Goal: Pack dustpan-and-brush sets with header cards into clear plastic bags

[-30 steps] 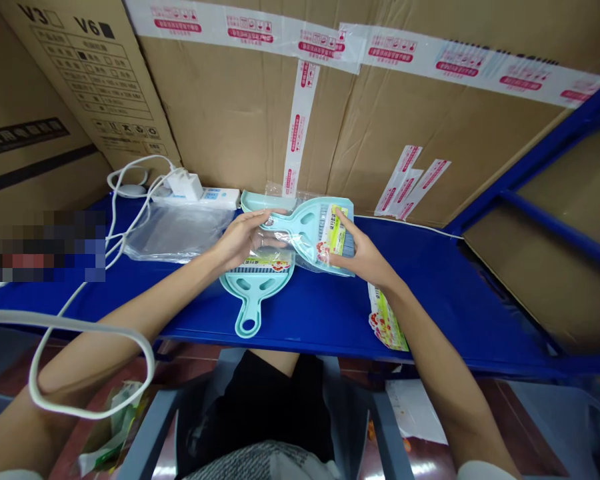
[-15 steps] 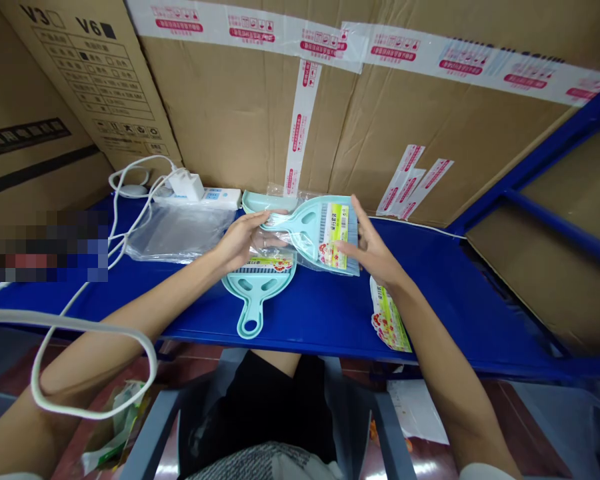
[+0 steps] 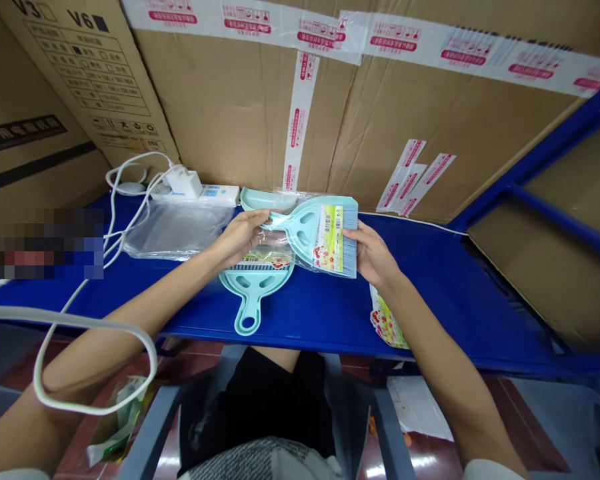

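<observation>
- L hand (image 3: pixel 243 237) nearly closed, thumb & fingers pinching handle of turquoise brush (image 3: pixel 305 225).
- R hand (image 3: pixel 377 257) half-curled at bristle end; can't tell how firm the grip is.
- vs. 0.5 s ago: R thumb's off the label (image 3: pixel 333 237), hand now lower, at bristle edge; L hand approx. same.
- Brush is btwn hands, over table (image 3: pixel 460 287); long axis L–R, handle to L, bristles to R.
- Clear plastic around brush; can't tell what's inside it.
- Pale dustpan (image 3: pixel 266 199) behind handle, partly hidden.
- Below, 2nd brush-and-dustpan set (image 3: pixel 250 285), handle twd person, top end partly covered.
- Flowered cards (image 3: pixel 386 321) by R forearm, partly hidden.
- Clear bags (image 3: pixel 177 230) to L, nr power strip (image 3: pixel 223 195).
- Far-L patch pixelated, unreadable.
</observation>
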Demonstrator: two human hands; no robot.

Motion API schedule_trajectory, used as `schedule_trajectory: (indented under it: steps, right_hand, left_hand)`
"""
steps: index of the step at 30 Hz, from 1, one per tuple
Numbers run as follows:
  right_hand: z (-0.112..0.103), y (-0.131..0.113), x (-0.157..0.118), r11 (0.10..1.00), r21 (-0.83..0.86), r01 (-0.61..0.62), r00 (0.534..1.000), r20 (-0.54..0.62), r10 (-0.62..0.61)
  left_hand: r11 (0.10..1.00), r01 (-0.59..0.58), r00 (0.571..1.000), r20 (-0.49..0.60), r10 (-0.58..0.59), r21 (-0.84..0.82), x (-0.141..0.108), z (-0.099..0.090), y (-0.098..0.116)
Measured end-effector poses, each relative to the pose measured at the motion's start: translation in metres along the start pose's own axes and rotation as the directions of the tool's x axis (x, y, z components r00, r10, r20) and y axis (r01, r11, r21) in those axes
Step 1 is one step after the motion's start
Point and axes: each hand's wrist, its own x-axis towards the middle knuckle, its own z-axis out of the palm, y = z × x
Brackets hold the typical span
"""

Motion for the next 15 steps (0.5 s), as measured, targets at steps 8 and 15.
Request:
schedule_trajectory:
  steps: [8, 15]
  right_hand:
    - [-0.013, 0.002, 0.007, 1.000, -0.012, -0.009, 0.999, -0.044, 0.009]
    - [-0.016, 0.004, 0.008, 0.997, -0.053, 0.056, 0.993, -0.100, -0.061]
  left_hand:
    - [1.000, 0.005, 1.000, -0.019, -0.005, 0.012, 0.009, -0.016, 0.006]
    - [0.993, 0.005, 0.999, -0.036, -0.009, -0.121, 0.018, -0.028, 0.009]
